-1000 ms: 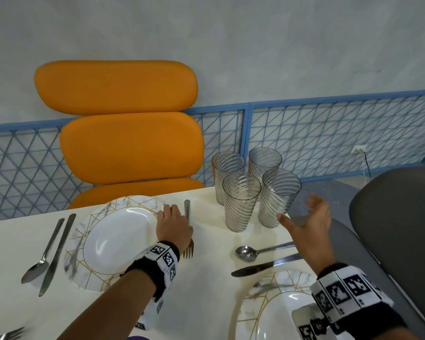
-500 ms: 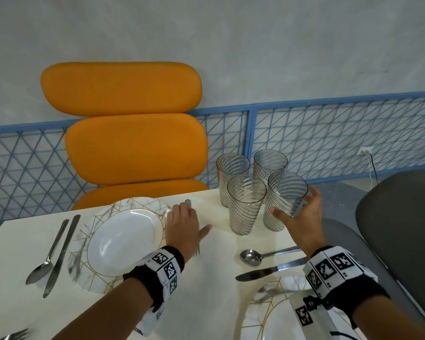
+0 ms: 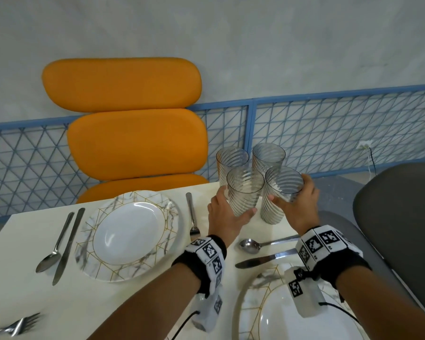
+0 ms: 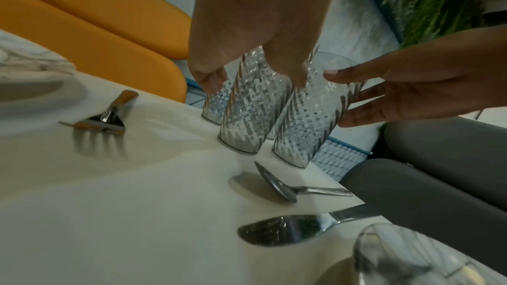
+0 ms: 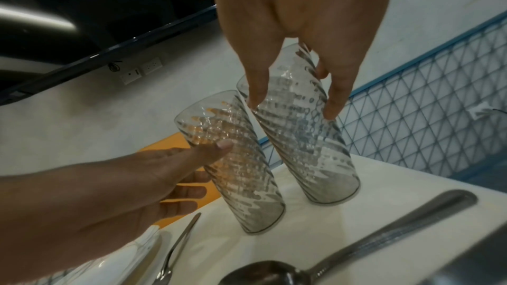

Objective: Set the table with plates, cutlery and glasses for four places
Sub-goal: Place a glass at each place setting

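Four clear spiral-ribbed glasses stand bunched at the table's far right corner. My left hand grips the front left glass, thumb on its near side and fingers behind; the wrist view shows the same left hand on that glass. My right hand grips the front right glass, also seen as the right hand round the glass. Both glass bases sit on the table. A marbled plate lies ahead with a fork beside it; a second plate is nearest me.
A spoon and knife lie above the near plate. Another spoon and knife lie left of the far plate, and a fork at bottom left. An orange chair, grey chair and blue mesh railing border the table.
My left hand left the fork by the far plate and moved right onto the front left glass. My right hand closed round the front right glass.
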`<action>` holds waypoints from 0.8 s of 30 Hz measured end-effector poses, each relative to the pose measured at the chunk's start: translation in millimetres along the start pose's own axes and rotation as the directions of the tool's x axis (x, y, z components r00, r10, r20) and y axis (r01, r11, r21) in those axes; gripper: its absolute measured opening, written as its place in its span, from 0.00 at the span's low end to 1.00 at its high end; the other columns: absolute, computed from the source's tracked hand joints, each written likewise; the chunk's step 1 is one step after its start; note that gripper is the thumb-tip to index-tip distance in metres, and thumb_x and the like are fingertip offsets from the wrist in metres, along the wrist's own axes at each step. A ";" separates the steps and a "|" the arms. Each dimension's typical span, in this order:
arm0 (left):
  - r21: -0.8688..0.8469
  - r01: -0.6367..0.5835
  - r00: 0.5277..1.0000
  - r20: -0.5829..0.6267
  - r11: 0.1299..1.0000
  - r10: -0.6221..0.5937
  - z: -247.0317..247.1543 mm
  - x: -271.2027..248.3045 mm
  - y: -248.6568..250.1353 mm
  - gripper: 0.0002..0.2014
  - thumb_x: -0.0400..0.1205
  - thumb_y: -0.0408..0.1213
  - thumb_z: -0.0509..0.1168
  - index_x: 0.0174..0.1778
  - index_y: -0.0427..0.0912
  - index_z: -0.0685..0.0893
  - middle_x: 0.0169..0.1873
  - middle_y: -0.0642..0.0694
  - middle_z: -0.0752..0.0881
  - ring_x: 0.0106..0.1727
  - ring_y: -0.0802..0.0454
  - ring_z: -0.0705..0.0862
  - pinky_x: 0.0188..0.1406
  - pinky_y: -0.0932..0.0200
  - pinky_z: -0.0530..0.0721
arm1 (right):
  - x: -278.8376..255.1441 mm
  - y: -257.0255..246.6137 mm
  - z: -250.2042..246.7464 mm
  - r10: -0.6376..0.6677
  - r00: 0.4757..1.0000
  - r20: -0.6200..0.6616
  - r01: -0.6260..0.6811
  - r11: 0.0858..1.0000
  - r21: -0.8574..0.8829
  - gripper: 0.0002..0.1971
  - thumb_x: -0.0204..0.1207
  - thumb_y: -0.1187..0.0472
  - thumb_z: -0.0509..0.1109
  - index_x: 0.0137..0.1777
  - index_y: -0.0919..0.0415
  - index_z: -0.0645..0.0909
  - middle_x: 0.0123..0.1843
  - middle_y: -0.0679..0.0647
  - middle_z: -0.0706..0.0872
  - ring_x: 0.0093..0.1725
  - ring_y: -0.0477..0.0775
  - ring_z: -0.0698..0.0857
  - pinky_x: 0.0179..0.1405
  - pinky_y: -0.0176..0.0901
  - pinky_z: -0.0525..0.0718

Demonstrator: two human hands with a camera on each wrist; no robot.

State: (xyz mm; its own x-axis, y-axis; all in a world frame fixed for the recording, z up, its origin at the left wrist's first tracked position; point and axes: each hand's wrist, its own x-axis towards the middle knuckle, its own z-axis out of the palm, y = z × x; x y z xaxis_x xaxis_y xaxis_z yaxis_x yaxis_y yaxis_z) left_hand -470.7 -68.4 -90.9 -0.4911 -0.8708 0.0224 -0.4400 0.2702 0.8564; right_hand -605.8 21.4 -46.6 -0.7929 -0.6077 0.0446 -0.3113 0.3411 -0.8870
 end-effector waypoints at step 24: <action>-0.359 0.019 0.999 0.042 0.933 -0.004 -102.0 -116.1 1.7 0.39 0.63 0.45 0.80 0.67 0.60 0.68 0.55 0.59 0.79 0.62 0.51 0.81 0.63 0.50 0.83 | -70.4 -34.4 -16.1 -0.235 0.952 0.195 0.174 0.942 0.288 0.46 0.63 0.64 0.81 0.75 0.58 0.55 0.68 0.52 0.72 0.67 0.51 0.75 0.64 0.37 0.81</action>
State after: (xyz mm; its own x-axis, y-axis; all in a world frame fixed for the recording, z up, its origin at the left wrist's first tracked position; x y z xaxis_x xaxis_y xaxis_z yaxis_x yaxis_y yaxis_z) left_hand -337.8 -8.7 -39.4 -0.5204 -0.8539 -0.0031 -0.1503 0.0880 0.9847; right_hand -547.7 64.0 -11.9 -0.5800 -0.7985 0.1614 -0.2802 0.0095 -0.9599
